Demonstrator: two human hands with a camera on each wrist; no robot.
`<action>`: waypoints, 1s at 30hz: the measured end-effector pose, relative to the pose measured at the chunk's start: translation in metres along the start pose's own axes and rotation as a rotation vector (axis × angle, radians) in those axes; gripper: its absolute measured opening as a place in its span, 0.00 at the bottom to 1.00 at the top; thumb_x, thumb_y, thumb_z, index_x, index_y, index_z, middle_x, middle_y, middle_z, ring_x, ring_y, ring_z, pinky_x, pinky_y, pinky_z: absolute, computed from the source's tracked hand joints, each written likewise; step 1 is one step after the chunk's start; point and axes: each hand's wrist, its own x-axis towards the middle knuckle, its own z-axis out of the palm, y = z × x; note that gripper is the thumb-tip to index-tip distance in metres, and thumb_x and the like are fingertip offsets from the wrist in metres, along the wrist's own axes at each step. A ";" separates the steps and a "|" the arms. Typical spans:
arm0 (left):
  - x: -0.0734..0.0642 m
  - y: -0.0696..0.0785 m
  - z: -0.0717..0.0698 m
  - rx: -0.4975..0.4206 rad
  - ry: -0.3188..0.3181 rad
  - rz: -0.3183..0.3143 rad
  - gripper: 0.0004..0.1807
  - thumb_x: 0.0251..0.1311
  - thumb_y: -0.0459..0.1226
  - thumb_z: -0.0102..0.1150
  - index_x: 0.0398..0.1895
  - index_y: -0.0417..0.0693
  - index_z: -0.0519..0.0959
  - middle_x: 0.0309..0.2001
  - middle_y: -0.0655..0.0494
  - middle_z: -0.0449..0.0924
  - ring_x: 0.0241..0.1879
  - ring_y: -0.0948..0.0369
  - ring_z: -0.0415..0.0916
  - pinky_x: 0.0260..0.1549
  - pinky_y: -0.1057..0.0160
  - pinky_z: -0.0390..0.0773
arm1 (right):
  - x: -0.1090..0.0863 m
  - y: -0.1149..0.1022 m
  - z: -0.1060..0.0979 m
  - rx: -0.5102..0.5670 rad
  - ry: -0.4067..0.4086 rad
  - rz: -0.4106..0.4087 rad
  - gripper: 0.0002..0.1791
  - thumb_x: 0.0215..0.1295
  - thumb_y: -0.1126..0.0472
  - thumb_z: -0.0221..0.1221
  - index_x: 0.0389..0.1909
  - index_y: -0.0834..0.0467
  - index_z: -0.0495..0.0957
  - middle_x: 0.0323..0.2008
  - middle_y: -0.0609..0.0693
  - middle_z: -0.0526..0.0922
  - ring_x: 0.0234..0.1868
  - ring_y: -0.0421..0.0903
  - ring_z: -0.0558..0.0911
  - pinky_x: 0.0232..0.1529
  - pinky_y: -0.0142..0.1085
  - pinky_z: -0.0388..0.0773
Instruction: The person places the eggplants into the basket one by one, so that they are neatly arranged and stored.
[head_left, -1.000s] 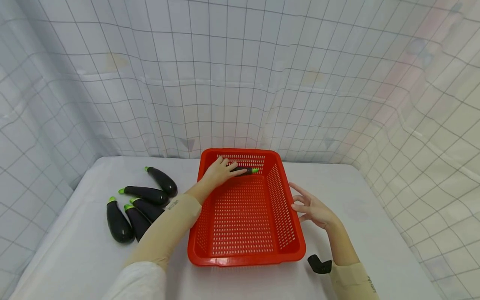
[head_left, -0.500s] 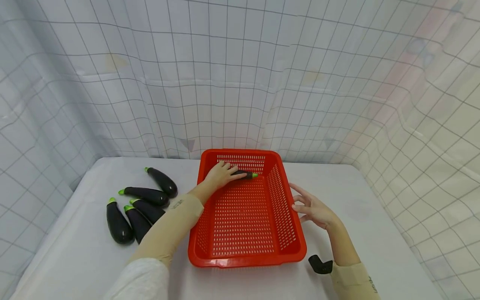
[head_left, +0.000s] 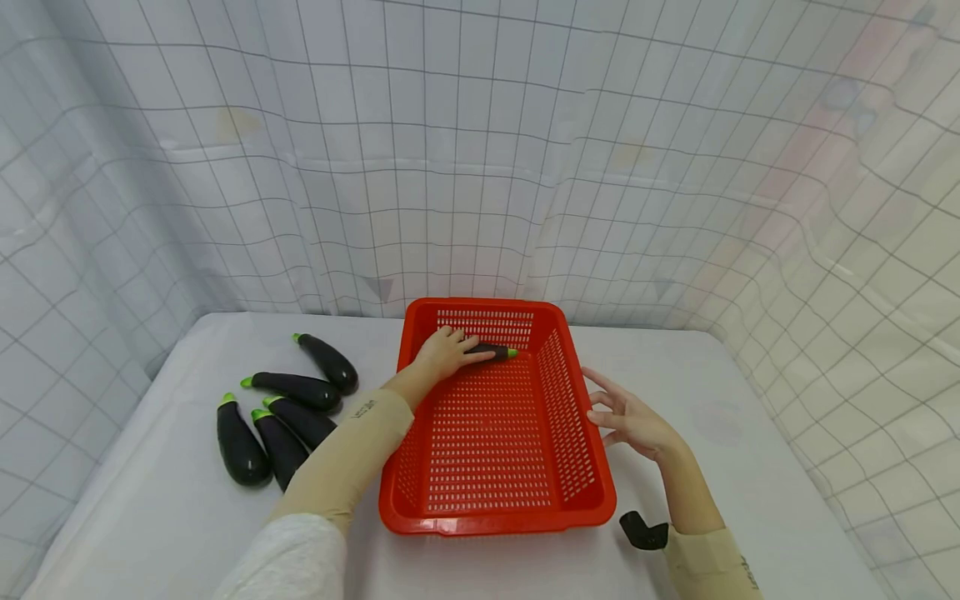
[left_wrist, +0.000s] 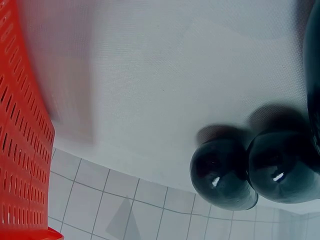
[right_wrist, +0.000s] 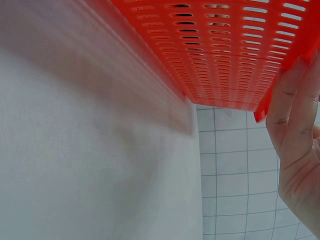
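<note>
My left hand (head_left: 444, 352) reaches into the red perforated plastic basket (head_left: 495, 523) and holds a dark eggplant (head_left: 497, 352) by its far wall, in the head view. The eggplant lies crosswise, green stem end pointing right, its other end hidden under the hand. At the basket's right side, my right hand (head_left: 628, 418) touches the rim with its thumb and fingers. In the right wrist view those fingers (right_wrist: 287, 102) rest against the outside of the rim. The left wrist view has no hand in it, only the basket's outer wall (left_wrist: 22, 145) and eggplants.
Several more eggplants (head_left: 242, 446) with green caps lie on the white-covered table (head_left: 150, 533), left of the basket and partly behind my left forearm. A small black bent object (head_left: 643, 532) is by my right wrist. A white grid-patterned curtain (head_left: 480, 167) surrounds the table.
The left hand and its eggplant have shifted slightly nearer, away from the basket's far wall. My right hand keeps its place at the rim.
</note>
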 end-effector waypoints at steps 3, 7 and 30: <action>0.000 0.000 0.000 0.017 -0.009 -0.002 0.39 0.67 0.36 0.43 0.70 0.75 0.36 0.71 0.62 0.47 0.64 0.59 0.57 0.61 0.57 0.59 | 0.000 0.000 0.000 0.001 0.007 0.008 0.40 0.64 0.68 0.52 0.72 0.54 0.40 0.45 0.56 0.71 0.38 0.46 0.80 0.29 0.43 0.80; 0.000 0.000 0.000 0.028 0.002 -0.002 0.39 0.67 0.36 0.44 0.70 0.75 0.36 0.70 0.62 0.48 0.64 0.59 0.57 0.60 0.58 0.60 | 0.000 0.000 0.000 0.008 0.016 0.017 0.40 0.64 0.69 0.51 0.72 0.53 0.41 0.46 0.57 0.70 0.38 0.47 0.80 0.29 0.43 0.80; -0.020 -0.012 -0.018 -0.252 0.309 -0.084 0.33 0.63 0.46 0.51 0.70 0.68 0.51 0.66 0.54 0.59 0.62 0.52 0.60 0.59 0.49 0.61 | 0.001 0.000 0.003 0.024 0.017 0.010 0.40 0.65 0.68 0.51 0.72 0.53 0.40 0.46 0.58 0.71 0.37 0.47 0.80 0.29 0.43 0.80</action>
